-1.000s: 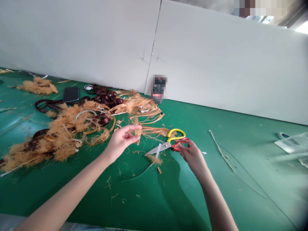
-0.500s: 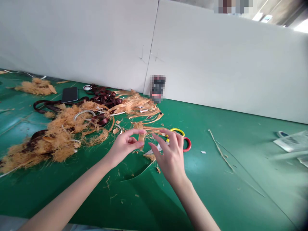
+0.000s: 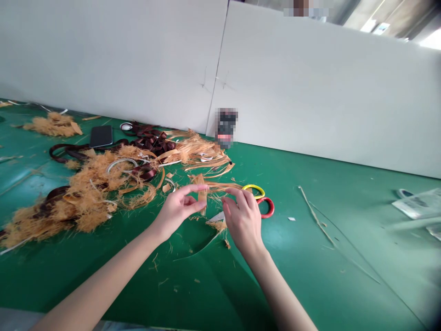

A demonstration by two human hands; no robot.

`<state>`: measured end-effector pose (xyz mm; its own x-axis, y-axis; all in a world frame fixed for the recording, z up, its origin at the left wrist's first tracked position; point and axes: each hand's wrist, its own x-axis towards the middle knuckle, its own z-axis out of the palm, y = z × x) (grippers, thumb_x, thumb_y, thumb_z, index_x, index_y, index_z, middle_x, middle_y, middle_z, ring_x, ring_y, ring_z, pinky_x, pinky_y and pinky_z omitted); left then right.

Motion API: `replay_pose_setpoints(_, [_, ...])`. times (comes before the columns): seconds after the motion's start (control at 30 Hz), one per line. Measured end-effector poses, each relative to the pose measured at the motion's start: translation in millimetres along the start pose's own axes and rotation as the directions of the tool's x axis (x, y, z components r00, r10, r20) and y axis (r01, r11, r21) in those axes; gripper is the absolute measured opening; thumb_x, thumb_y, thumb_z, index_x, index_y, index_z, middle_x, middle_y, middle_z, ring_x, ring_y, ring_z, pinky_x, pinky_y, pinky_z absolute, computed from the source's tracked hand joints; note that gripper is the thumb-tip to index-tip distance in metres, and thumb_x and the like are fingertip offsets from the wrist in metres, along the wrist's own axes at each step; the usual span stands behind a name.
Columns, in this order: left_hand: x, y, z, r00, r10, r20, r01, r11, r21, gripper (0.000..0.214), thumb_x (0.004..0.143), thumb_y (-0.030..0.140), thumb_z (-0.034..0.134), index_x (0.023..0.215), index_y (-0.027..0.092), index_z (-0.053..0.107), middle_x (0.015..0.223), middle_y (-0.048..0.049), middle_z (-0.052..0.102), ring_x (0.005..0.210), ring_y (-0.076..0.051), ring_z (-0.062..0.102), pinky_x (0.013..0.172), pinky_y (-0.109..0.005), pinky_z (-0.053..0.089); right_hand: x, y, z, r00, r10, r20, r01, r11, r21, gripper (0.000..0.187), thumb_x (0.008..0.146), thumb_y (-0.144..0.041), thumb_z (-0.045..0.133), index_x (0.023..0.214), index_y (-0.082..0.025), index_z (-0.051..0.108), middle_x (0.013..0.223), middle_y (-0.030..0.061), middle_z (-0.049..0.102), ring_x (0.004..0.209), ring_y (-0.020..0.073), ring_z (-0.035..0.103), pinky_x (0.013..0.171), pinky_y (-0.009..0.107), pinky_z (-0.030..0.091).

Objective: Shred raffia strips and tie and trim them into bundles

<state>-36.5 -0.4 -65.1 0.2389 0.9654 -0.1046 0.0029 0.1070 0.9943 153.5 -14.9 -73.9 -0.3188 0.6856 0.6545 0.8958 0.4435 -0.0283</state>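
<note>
1. Scraps litter the green table; a white wall backs it.
2. The left hand pinches a tan strip over the table.
3. The right hand, fingertips bunched, partly covers the scissors; I cannot tell whether it grips anything.
4. Fibres and a phone lie left.

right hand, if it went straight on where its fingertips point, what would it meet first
Going leftward, the right hand would probably first meet the tan ribbon strip pinched in the left hand, though depth is unclear.
</note>
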Motion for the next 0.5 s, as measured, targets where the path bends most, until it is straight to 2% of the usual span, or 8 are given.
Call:
replay_pose_setpoints(0.1, [5.6, -0.1, -6.8, 1.000, 0.018, -0.010, -0.019, 0.998, -0.060, 0.044, 0.076, 0.033, 0.074, 0.118, 0.023, 0.064, 0.105, -0.0050, 0.070, 0.070, -0.014, 0.058, 0.073, -0.031, 0.047, -6.3, 20.1, -2.6, 0.990, 0.105, 0.099, -0.110, 0.993, 0.047, 0.019, 0.090, -0.018, 0.052, 0.080, -0.019, 0.069, 0.109, 0.0085, 0.068, 0.098, 0.0232, 0.055, 0.086, 0.038, 0.048])
replay_pose_setpoints(0.2, [16.1, -3.2, -19.6, 1.000, -0.010, 0.025, 0.013, 0.993, -0.120, 0.040, 0.073, 0.028, 0.076, 0.112, 0.021, 0.068, 0.121, -0.0073, 0.065, 0.071, -0.012, 0.058, 0.073, -0.030, 0.047, -15.0, 54.1, -3.5, 0.934, 0.280, 0.224, -0.292, 0.956, 0.020, 0.021, 0.091, -0.022, 0.048, 0.089, -0.018, 0.069, 0.113, 0.0118, 0.065, 0.100, 0.0243, 0.057, 0.088, 0.040, 0.049])
replay_pose_setpoints(0.27, [23.1, -8.9, -30.4, 0.993, -0.071, 0.095, 0.084, 0.986, -0.145, 0.038, 0.070, 0.024, 0.077, 0.108, 0.020, 0.070, 0.120, -0.0084, 0.067, 0.072, -0.012, 0.058, 0.070, -0.029, 0.047, -22.7, 79.1, -4.1, 0.911, 0.304, 0.277, -0.315, 0.949, -0.007, 0.026, 0.085, -0.014, 0.046, 0.100, -0.014, 0.067, 0.113, 0.0159, 0.064, 0.101, 0.0273, 0.058, 0.089, 0.044, 0.048])
replay_pose_setpoints(0.33, [27.7, -17.2, -40.1, 0.981, -0.117, 0.155, 0.144, 0.975, -0.172, 0.037, 0.069, 0.021, 0.077, 0.105, 0.020, 0.071, 0.120, -0.0091, 0.067, 0.072, -0.012, 0.059, 0.067, -0.027, 0.047, -30.7, 100.2, -5.8, 0.886, 0.288, 0.364, -0.307, 0.952, -0.008, 0.038, 0.074, -0.004, 0.044, 0.103, -0.016, 0.066, 0.110, 0.0127, 0.066, 0.101, 0.0253, 0.061, 0.088, 0.041, 0.049])
replay_pose_setpoints(0.43, [29.0, -28.8, -48.7, 0.977, -0.120, 0.177, 0.160, 0.960, -0.232, 0.036, 0.068, 0.019, 0.078, 0.104, 0.021, 0.072, 0.123, -0.0100, 0.066, 0.070, -0.010, 0.058, 0.064, -0.024, 0.047, -39.5, 119.7, -10.6, 0.851, 0.266, 0.453, -0.293, 0.956, -0.013, 0.049, 0.064, 0.000, 0.043, 0.105, -0.018, 0.065, 0.108, 0.0093, 0.068, 0.097, 0.0224, 0.064, 0.084, 0.035, 0.050])
replay_pose_setpoints(0.5, [28.0, -33.0, -50.4, 0.978, -0.097, 0.186, 0.146, 0.950, -0.276, 0.037, 0.068, 0.019, 0.078, 0.105, 0.022, 0.073, 0.124, -0.0097, 0.065, 0.068, -0.009, 0.057, 0.062, -0.022, 0.047, -41.7, 126.3, -13.7, 0.835, 0.271, 0.479, -0.292, 0.956, -0.032, 0.051, 0.063, 0.001, 0.042, 0.105, -0.017, 0.064, 0.102, 0.0091, 0.069, 0.090, 0.0221, 0.066, 0.078, 0.033, 0.051])
